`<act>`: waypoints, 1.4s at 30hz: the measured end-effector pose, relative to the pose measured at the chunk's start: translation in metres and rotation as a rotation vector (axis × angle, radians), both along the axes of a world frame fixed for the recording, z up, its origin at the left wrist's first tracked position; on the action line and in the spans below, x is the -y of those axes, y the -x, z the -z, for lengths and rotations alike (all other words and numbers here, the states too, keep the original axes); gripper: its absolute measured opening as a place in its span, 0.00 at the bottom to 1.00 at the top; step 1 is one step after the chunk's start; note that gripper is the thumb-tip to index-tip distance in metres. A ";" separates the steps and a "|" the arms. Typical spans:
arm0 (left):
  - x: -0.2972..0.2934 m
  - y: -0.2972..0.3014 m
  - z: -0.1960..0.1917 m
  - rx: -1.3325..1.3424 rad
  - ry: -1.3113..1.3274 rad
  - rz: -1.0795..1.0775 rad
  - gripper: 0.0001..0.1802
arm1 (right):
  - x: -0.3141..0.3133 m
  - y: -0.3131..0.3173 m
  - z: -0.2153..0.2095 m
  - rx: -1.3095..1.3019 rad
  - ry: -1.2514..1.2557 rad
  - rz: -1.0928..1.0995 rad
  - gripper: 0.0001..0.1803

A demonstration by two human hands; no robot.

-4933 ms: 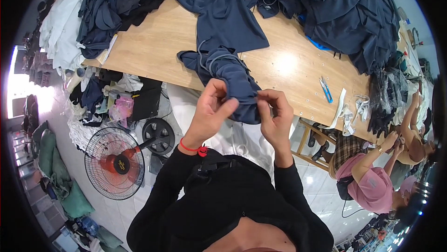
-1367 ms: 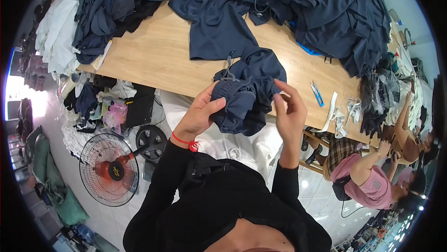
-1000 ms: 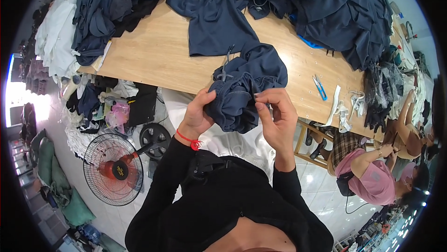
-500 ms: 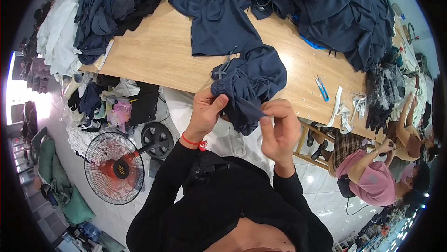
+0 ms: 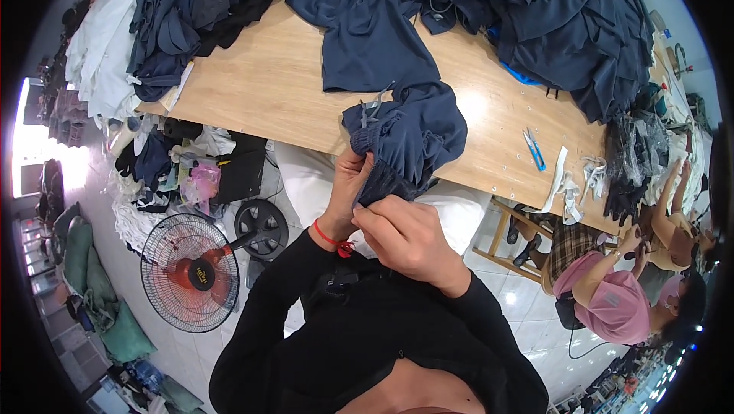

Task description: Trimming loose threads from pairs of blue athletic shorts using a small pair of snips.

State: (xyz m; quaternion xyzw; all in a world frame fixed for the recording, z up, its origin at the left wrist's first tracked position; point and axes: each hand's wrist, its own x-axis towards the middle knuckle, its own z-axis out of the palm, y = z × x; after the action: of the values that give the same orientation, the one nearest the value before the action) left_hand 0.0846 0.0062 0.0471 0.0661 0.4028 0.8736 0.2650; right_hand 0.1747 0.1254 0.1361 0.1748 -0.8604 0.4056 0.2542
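Navy shorts (image 5: 428,123) with a gathered elastic waistband and a grey drawstring lie bunched over the near edge of the table. My left hand (image 5: 345,192), with a red string around its wrist, is closed on the waistband, thumb on top. Close beside it, my right hand (image 5: 409,237) pinches fabric at the waistband's lower edge, its fingertips almost meeting the left ones. Whether a thread or only cloth is between those right fingertips is too small to make out. Another navy garment (image 5: 375,51) lies spread on the table just beyond.
Large heaps of navy garments (image 5: 569,24) cover the table's far side. Blue thread snips (image 5: 534,151) and white strips (image 5: 562,185) lie on the wooden table (image 5: 252,85) to the right. A standing fan (image 5: 189,272) is at left; a person in pink (image 5: 612,303) sits at right.
My right hand has moved left and down across the shorts, up to my left hand. The shorts have been turned, showing a darker inner side. My left hand keeps its hold.
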 end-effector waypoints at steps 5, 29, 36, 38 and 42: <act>0.008 0.014 -0.033 -0.037 -0.007 0.021 0.15 | -0.038 0.003 -0.003 0.020 0.189 0.064 0.14; 0.034 0.046 -0.086 -1.027 0.452 0.554 0.51 | -0.175 -0.027 0.063 0.807 0.675 -0.022 0.29; -0.011 0.084 -0.076 -1.159 0.854 -0.338 0.23 | -0.167 0.010 -0.059 -0.163 0.082 0.895 0.23; -0.006 0.118 -0.089 -1.287 0.954 -0.573 0.26 | -0.186 0.039 -0.069 -0.314 -0.164 0.860 0.27; -0.002 0.120 -0.179 -1.324 0.788 -0.920 0.32 | -0.178 0.050 -0.101 -0.480 -0.008 0.902 0.29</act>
State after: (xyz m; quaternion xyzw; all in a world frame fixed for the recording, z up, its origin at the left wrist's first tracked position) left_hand -0.0355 0.0086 0.2264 0.2928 0.7303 0.4746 -0.3945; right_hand 0.1248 0.3037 0.2366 -0.1249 -0.7692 0.2008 0.5937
